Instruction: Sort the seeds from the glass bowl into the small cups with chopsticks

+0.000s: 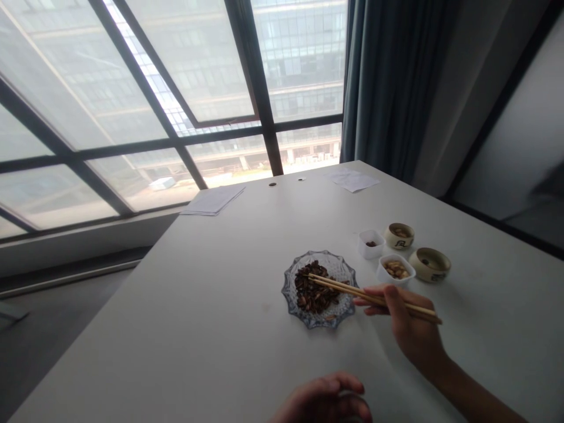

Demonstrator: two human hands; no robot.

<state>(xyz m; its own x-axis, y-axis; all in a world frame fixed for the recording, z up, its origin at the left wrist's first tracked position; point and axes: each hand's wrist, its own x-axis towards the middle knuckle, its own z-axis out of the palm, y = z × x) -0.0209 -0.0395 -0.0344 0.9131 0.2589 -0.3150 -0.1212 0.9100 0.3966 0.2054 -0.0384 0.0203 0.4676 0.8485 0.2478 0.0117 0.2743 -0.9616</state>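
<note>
A pair of wooden chopsticks point(374, 298) is gripped in my right hand point(412, 329), closed around their rear half. Their tips reach into a heap of dark brown dried pieces point(315, 296) in a scalloped clear glass plate point(291, 314). My left hand point(328, 399) is at the bottom edge, in front of the plate, fingers loosely curled and apart, with nothing visible in it. Beyond my right hand stand a small white cup of pale brown pieces point(396, 269) and another white cup point(371, 244) with a few dark bits.
Two round ceramic bowls with dark markings, a farther bowl point(399, 236) and a nearer bowl point(430, 265), stand right of the cups. Paper sheets point(214, 201) lie at the white table's point(198, 305) far left corner, and another paper point(352, 179) at the far right. Windows and a curtain point(388, 88) rise behind.
</note>
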